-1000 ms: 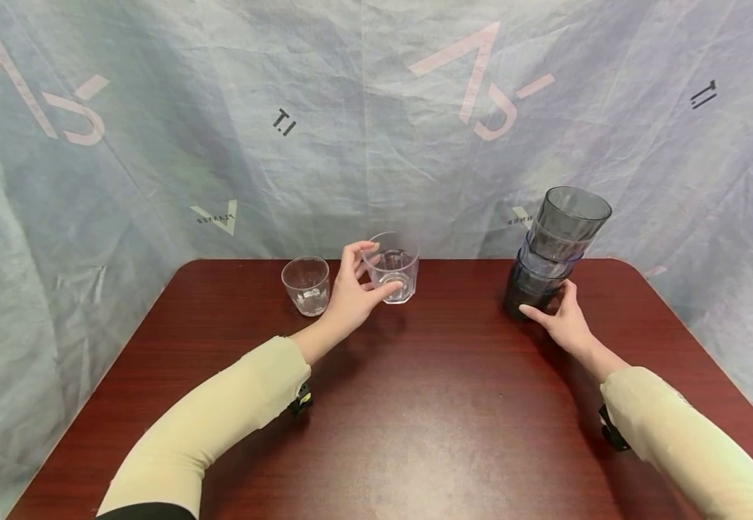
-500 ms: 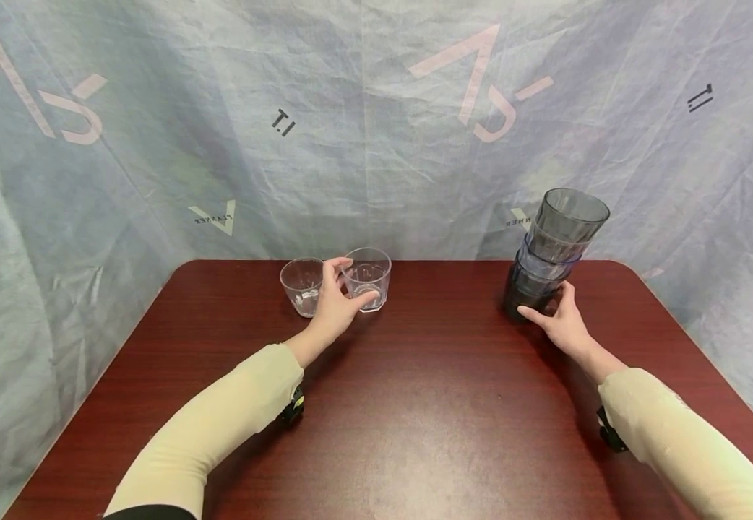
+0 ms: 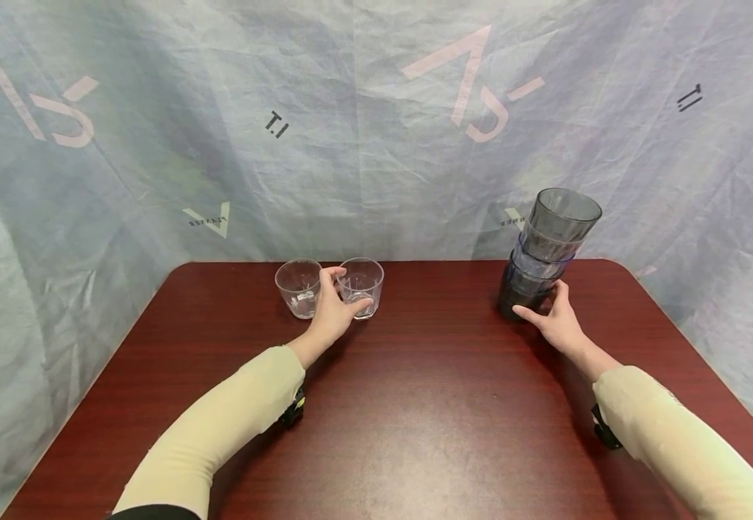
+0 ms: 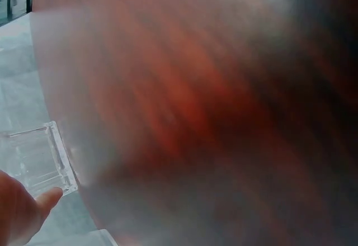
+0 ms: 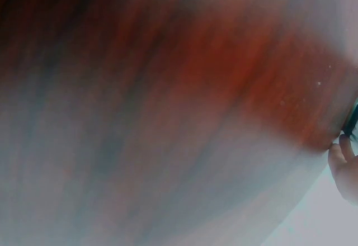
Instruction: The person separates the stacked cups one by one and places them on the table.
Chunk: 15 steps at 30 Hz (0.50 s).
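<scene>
A clear tumbler [image 3: 365, 278] stands upright at the back of the table, gripped by my left hand [image 3: 334, 312], thumb low on its near side. Just left of that hand is a second clear tumbler [image 3: 295, 292], its right side partly behind the fingers. My right hand [image 3: 561, 325] holds the base of a stack of tinted tumblers [image 3: 545, 249], smoky grey at the top, bluish in the middle and dark below. In the left wrist view the clear tumbler's base [image 4: 64, 159] shows beside my thumb [image 4: 49, 200]. Only fingertips [image 5: 337, 155] and a dark sliver of tumbler appear in the right wrist view.
The dark red wooden table [image 3: 415, 404] reaches back to a grey fabric curtain [image 3: 324, 159] with printed letters. The top of the stack rises well above the table's back edge, in front of the curtain.
My left hand has carried the clear tumbler left and down, from above the table to a place close beside the other clear one. The right hand and its stack have stayed put.
</scene>
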Each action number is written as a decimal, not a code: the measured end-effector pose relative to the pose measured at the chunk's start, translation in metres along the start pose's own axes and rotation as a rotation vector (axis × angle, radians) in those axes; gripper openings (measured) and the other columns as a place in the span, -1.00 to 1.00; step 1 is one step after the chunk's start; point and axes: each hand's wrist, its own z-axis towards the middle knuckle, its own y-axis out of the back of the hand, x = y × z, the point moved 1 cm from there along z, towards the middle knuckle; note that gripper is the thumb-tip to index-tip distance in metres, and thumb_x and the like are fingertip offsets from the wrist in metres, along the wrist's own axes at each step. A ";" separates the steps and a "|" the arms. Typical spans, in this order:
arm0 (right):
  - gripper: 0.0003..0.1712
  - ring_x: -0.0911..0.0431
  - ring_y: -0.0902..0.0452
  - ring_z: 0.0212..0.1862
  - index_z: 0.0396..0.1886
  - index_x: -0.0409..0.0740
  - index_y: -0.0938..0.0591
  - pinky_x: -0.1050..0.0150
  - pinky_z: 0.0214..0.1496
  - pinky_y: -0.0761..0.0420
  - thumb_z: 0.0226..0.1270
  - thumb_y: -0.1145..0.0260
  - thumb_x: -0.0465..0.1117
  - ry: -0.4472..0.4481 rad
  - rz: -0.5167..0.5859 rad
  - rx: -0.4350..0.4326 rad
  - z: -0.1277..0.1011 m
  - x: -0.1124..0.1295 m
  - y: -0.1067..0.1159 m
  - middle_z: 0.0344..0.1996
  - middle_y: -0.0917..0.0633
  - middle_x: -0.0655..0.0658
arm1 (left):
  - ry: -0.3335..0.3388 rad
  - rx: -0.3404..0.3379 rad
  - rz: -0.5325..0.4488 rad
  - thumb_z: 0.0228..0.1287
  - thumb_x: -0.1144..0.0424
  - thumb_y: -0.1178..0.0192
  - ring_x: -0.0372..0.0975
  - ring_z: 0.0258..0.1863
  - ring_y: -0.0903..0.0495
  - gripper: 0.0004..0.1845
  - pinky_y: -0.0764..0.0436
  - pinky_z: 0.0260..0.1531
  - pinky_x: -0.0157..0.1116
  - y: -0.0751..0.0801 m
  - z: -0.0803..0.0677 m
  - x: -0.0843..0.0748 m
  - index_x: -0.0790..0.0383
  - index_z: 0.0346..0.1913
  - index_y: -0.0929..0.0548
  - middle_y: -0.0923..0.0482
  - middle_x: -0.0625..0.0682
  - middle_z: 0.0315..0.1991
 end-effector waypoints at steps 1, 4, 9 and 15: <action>-0.03 -0.30 -0.24 0.22 0.39 -0.37 0.15 -0.14 0.14 -0.29 0.34 -0.34 -0.22 -0.001 0.004 0.002 0.000 0.000 0.000 0.26 -0.23 -0.53 | 0.006 -0.001 0.003 -0.04 0.42 -0.52 0.13 0.22 -0.42 -0.22 -0.44 0.13 -0.04 0.000 0.000 0.000 0.28 0.16 -0.20 -0.29 0.20 0.24; -0.03 -0.31 -0.24 0.22 0.39 -0.37 0.15 -0.16 0.16 -0.29 0.34 -0.34 -0.21 -0.002 0.012 0.006 0.000 0.001 -0.001 0.25 -0.23 -0.53 | 0.022 -0.007 0.011 -0.05 0.42 -0.52 0.11 0.23 -0.41 -0.22 -0.43 0.14 -0.05 0.000 0.000 0.002 0.28 0.15 -0.20 -0.29 0.19 0.24; -0.04 -0.31 -0.26 0.20 0.39 -0.37 0.15 -0.15 0.13 -0.30 0.35 -0.34 -0.20 -0.006 0.000 0.003 -0.001 0.001 -0.001 0.25 -0.24 -0.53 | 0.025 -0.009 0.049 -0.04 0.38 -0.53 0.09 0.24 -0.40 -0.18 -0.39 0.17 -0.06 0.000 0.000 0.002 0.25 0.19 -0.19 -0.31 0.21 0.26; -0.03 -0.31 -0.27 0.18 0.39 -0.37 0.15 -0.15 0.12 -0.29 0.35 -0.34 -0.19 -0.012 -0.007 0.007 -0.001 0.001 0.000 0.25 -0.23 -0.54 | 0.039 0.035 0.094 0.00 0.30 -0.52 0.02 0.42 -0.13 0.08 -0.20 0.31 -0.05 0.003 0.002 -0.007 0.17 0.45 0.03 -0.09 0.25 0.45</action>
